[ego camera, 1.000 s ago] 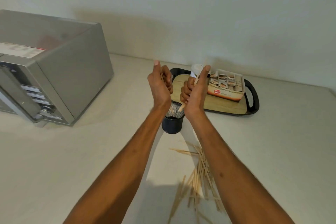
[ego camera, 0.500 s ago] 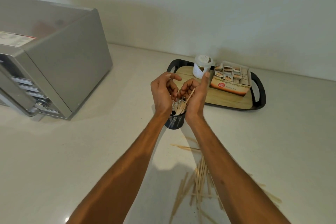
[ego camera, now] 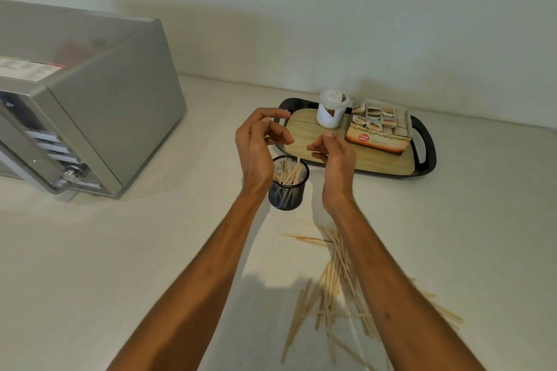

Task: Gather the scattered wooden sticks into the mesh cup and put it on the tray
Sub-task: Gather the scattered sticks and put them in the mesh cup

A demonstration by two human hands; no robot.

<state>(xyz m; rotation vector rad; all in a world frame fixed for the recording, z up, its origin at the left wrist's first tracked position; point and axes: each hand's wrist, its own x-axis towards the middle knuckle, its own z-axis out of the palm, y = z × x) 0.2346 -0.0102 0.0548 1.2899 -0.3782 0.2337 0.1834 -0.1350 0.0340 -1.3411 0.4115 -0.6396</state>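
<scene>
Left hand and right hand hover empty, fingers loose, over the part-filled mesh cup; many sticks lie at five o'clock.

The mesh cup is dark, matt wire metal. The sticks are pale, smooth bare wood. The tray has a glossy black plastic rim and a wood-grain floor. The appliance is brushed grey metal, and the counter is matt.

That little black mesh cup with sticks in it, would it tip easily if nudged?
Probably somewhat: the mesh cup looks light, being open wire, and its sticks lean to one side. It stands upright on the counter, so gentle pushes may just slide it.
</scene>
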